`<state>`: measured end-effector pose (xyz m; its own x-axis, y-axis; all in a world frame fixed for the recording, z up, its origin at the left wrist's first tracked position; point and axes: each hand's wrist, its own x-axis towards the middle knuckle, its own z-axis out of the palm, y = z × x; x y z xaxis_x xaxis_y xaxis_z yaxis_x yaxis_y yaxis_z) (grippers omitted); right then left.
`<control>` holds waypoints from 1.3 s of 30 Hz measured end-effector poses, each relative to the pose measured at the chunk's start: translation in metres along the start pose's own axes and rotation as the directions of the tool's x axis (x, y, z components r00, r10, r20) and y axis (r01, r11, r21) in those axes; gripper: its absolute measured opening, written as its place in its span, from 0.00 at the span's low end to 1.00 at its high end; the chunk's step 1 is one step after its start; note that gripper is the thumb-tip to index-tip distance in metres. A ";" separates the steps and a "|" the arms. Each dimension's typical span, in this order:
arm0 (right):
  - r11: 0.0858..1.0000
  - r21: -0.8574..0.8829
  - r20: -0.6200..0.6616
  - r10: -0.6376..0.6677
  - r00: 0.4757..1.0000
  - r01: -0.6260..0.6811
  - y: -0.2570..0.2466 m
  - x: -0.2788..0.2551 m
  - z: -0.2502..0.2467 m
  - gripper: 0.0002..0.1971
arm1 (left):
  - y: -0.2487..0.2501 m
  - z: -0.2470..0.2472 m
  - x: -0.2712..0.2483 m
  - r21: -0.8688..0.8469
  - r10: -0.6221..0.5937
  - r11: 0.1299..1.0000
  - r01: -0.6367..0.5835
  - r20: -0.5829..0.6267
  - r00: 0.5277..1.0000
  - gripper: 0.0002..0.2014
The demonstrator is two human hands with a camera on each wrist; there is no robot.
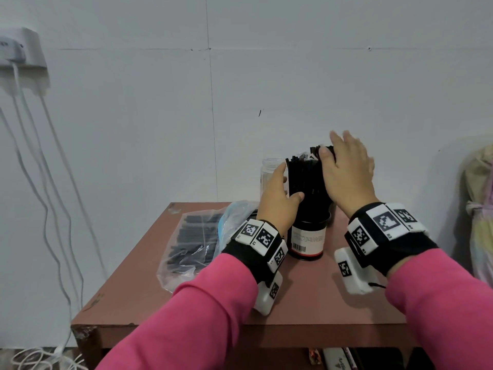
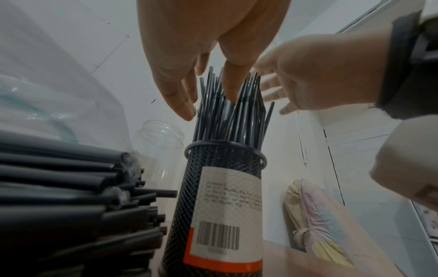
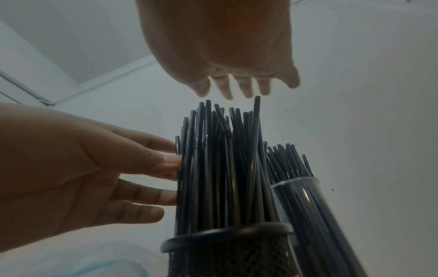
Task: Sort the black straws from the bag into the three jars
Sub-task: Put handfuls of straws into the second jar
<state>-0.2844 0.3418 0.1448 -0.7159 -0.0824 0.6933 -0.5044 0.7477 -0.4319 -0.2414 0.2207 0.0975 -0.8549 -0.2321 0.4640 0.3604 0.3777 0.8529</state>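
Grey wall (image 1: pixel 266 76) fills the upper frame; cables (image 1: pixel 40 156) hang at left. Brown table (image 1: pixel 306 303) at lower centre. Bag (image 1: pixel 192 244) left of the mesh jar (image 1: pixel 308 236). Straws (image 1: pixel 306 177) upright in it. Left hand (image 1: pixel 278 198) and right hand (image 1: pixel 346 172), fingers straight and spread, flank them.

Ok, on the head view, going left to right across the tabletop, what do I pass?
Bag of black straws → left hand → black mesh holder filled with upright straws → right hand. The clear empty jar stands behind the left hand, so I leave it out of the order.
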 end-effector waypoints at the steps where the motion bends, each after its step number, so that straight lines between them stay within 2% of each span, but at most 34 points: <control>1: 0.999 0.033 0.023 0.031 0.999 -0.032 0.002 0.000 0.002 0.19 | 0.000 0.000 0.000 0.009 -0.009 1.000 0.009 0.014 1.000 0.34; 3: 0.984 0.158 0.121 0.061 0.991 -0.080 0.001 -0.001 0.002 0.21 | 0.001 -0.001 -0.003 0.002 -0.033 0.999 0.033 0.067 0.997 0.31; 5: 0.975 0.206 0.157 0.054 0.986 -0.086 0.002 0.000 0.000 0.21 | 0.004 -0.003 -0.005 0.004 -0.059 0.998 0.059 0.124 0.991 0.32; 8: 0.974 0.220 0.098 0.032 0.995 -0.053 0.006 0.000 -0.004 0.25 | 0.009 -0.014 -0.004 0.027 -0.145 0.989 0.142 0.132 0.981 0.35; 11: 0.954 0.290 0.028 0.071 0.997 -0.076 0.009 -0.009 -0.010 0.28 | 0.014 -0.036 -0.007 0.036 -0.160 0.987 0.158 0.077 0.984 0.33; 14: 0.897 0.425 -0.052 0.161 0.986 -0.124 0.008 -0.030 -0.018 0.23 | 0.016 -0.065 -0.020 0.023 -0.153 0.988 0.152 0.050 0.987 0.29; 16: 0.882 0.455 -0.083 0.178 0.981 -0.121 0.005 -0.045 -0.022 0.17 | 0.014 -0.085 -0.030 0.056 -0.164 0.985 0.161 0.036 0.986 0.26; 19: 0.886 0.450 -0.028 0.139 0.990 -0.111 0.000 -0.066 -0.024 0.09 | 0.012 -0.113 -0.048 0.185 -0.181 0.968 0.167 0.065 0.981 0.21; 21: 0.888 0.443 0.081 0.100 0.992 -0.125 -0.004 -0.079 -0.018 0.06 | 0.010 -0.129 -0.059 0.355 -0.211 0.923 0.147 0.149 0.966 0.16; 24: 0.910 0.381 0.254 0.070 0.965 -0.166 -0.009 -0.100 0.003 0.06 | -0.002 -0.138 -0.074 0.611 -0.331 0.787 0.092 0.292 0.897 0.14; 27: 0.934 0.252 0.451 0.118 0.885 -0.253 -0.014 -0.125 0.037 0.13 | -0.023 -0.131 -0.085 0.758 -0.412 0.645 0.093 0.243 0.878 0.17; 29: 0.935 0.195 0.517 0.159 0.841 -0.297 -0.020 -0.139 0.059 0.19 | -0.029 -0.123 -0.091 0.782 -0.441 0.611 0.123 0.207 0.873 0.20; 31: 0.926 0.192 0.521 0.185 0.833 -0.326 -0.027 -0.148 0.075 0.21 | -0.028 -0.117 -0.096 0.801 -0.443 0.585 0.125 0.187 0.877 0.22; 35: 0.899 0.242 0.447 0.231 0.864 -0.365 -0.033 -0.154 0.092 0.26 | -0.025 -0.107 -0.105 0.871 -0.441 0.475 0.125 0.113 0.890 0.21; 39: 0.888 0.321 0.411 0.184 0.893 -0.331 -0.029 -0.152 0.098 0.16 | -0.039 -0.100 -0.115 0.899 -0.383 0.424 0.112 0.066 0.921 0.23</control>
<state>-0.2079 0.2682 -0.0046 -0.9304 -0.2064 0.3028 -0.3659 0.4794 -0.7977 -0.1197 0.1432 0.0346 -0.9504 -0.2994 0.0846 -0.2785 0.9398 0.1981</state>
